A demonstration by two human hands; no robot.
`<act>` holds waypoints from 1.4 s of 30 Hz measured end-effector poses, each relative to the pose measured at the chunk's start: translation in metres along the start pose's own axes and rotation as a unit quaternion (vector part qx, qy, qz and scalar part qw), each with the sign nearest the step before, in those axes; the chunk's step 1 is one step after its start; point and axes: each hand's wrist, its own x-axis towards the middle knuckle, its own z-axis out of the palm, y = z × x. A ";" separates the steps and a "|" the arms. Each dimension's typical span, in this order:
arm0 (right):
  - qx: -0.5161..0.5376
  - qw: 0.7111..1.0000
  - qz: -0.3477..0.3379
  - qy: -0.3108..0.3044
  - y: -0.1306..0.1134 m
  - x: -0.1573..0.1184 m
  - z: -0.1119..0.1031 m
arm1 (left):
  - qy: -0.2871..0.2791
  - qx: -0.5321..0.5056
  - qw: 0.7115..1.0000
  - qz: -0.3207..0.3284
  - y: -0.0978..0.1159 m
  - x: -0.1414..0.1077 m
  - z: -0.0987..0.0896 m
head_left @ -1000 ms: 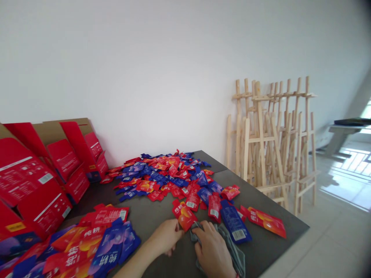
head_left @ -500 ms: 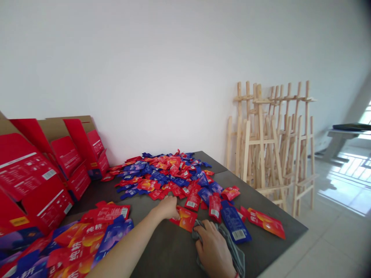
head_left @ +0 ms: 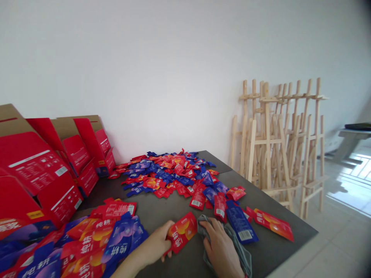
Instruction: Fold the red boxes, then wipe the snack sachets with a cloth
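Between the thumb and fingers of my left hand (head_left: 159, 243) is a red pouch (head_left: 183, 231) with an orange fruit print, held tilted above the dark table. My right hand (head_left: 222, 247) grips a grey cloth (head_left: 242, 251) on the tabletop, its fingers curled over the cloth's near-left corner close to the pouch's right edge. Just right of the cloth lie a blue pouch (head_left: 240, 222) and another red pouch (head_left: 274, 223). Beyond my hands spreads a large heap of red and blue pouches (head_left: 168, 172). A second group of pouches (head_left: 95, 243) lies to the left of my left forearm.
Open red cardboard boxes (head_left: 43, 170) stand in a row along the table's left side. A white wall rises behind the dark table (head_left: 162, 206). Several wooden easels (head_left: 269, 146) lean together on the floor to the right, past the table's edge. Farther right stands a grey table (head_left: 352, 135).
My left hand has picked up the red pouch from the table and drawn it nearer, turning it. My right hand stays on the cloth. The view has shifted slightly left.
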 end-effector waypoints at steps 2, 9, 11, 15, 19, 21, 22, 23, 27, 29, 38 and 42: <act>0.003 1.000 -0.004 -0.006 0.000 -0.001 -0.003 | -0.001 -0.033 0.999 0.020 -0.006 -0.002 0.000; 0.023 0.994 -0.083 -0.065 -0.015 0.001 -0.013 | 0.042 -0.014 0.998 0.040 -0.017 0.008 -0.004; 0.006 0.988 -0.128 -0.087 -0.024 0.003 -0.009 | 0.036 -0.022 0.997 0.067 -0.018 0.008 -0.003; -0.045 0.977 -0.170 -0.118 -0.032 0.007 0.003 | 0.020 -0.037 0.995 0.088 -0.017 0.006 -0.002; -0.069 0.983 -0.136 -0.097 -0.029 0.010 0.009 | 0.033 -0.023 0.996 0.084 -0.017 0.004 -0.002; -0.074 0.986 -0.120 -0.092 -0.026 0.012 0.009 | 0.041 -0.014 0.997 0.070 -0.015 0.003 -0.002; -0.076 0.987 -0.111 -0.090 -0.025 0.013 0.008 | 0.045 -0.011 0.997 0.060 -0.015 0.003 -0.003; -0.077 0.988 -0.102 -0.087 -0.024 0.013 0.007 | 0.050 -0.007 0.997 0.051 -0.014 0.002 -0.003; -0.082 0.991 -0.077 -0.071 -0.019 0.017 0.003 | 0.057 0.003 0.997 0.043 -0.014 0.001 -0.003; -0.088 0.991 -0.070 -0.065 -0.015 0.020 0.002 | 0.056 0.005 0.997 0.047 -0.015 0.001 -0.004; -0.153 0.987 -0.007 -0.042 0.009 0.034 -0.015 | 0.046 -0.016 0.996 0.070 -0.008 -0.001 -0.003; -0.094 0.993 -0.056 -0.033 -0.009 0.028 -0.015 | 0.039 -0.011 0.995 0.091 -0.007 -0.001 -0.003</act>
